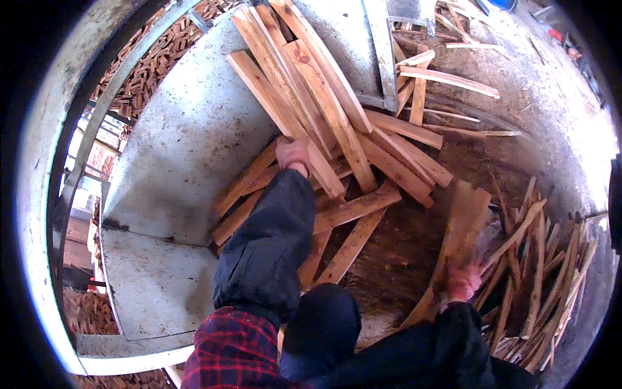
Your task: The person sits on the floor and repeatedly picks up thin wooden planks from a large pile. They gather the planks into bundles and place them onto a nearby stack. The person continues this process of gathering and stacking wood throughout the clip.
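My left hand (293,153) is closed on the edge of a wooden board (275,104) in the pile at the middle. The fingers are partly hidden by the board. More boards (327,97) lie lengthwise beside it, leaning on a pale metal sheet (181,123). Beneath them, other planks (358,207) lie crosswise and at angles. Lower right, my right hand (464,282) grips a couple of wooden planks (463,217), smeared by motion. Their lower ends point toward my dark-clad knee (322,324).
Thin wood strips (541,279) are heaped at the right. More scrap boards (418,91) lie behind a metal frame post (381,58). Stacked small wood blocks (146,71) show beyond the sheet at the far left. Brown debris covers the floor (395,266).
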Demonstrator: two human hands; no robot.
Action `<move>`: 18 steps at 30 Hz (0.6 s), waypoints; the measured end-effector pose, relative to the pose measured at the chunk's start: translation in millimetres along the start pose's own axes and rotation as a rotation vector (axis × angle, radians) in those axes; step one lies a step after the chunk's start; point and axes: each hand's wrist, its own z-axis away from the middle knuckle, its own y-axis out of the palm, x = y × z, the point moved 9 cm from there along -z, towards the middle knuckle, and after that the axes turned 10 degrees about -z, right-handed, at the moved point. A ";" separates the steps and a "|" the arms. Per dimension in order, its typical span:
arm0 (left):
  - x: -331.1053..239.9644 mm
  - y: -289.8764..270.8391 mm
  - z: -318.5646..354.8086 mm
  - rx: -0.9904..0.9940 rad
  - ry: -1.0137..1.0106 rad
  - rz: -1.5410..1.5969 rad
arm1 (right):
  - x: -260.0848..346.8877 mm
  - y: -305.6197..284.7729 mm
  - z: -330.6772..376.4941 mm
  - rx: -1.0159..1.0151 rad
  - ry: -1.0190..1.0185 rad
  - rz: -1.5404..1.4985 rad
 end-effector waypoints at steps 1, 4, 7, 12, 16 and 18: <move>2.3 -8.1 -9.8 -0.014 0.071 0.150 | 12.2 2.6 -1.1 0.042 -0.034 -0.013; -24.0 -2.1 12.5 -0.062 0.233 0.326 | -3.2 -4.1 -12.3 0.017 0.044 0.023; -52.6 -1.5 7.1 0.035 0.241 0.387 | -1.1 -9.3 -12.0 -0.012 -0.021 -0.043; -39.8 19.5 -58.7 0.044 0.045 0.391 | 7.0 -9.9 -8.0 0.029 0.017 -0.048; -13.8 57.9 -79.3 0.329 0.034 0.274 | 12.3 -12.6 -3.9 0.091 0.093 -0.081; -7.7 63.6 -83.0 0.355 -0.024 0.235 | 17.5 -13.3 -0.4 0.093 0.099 -0.069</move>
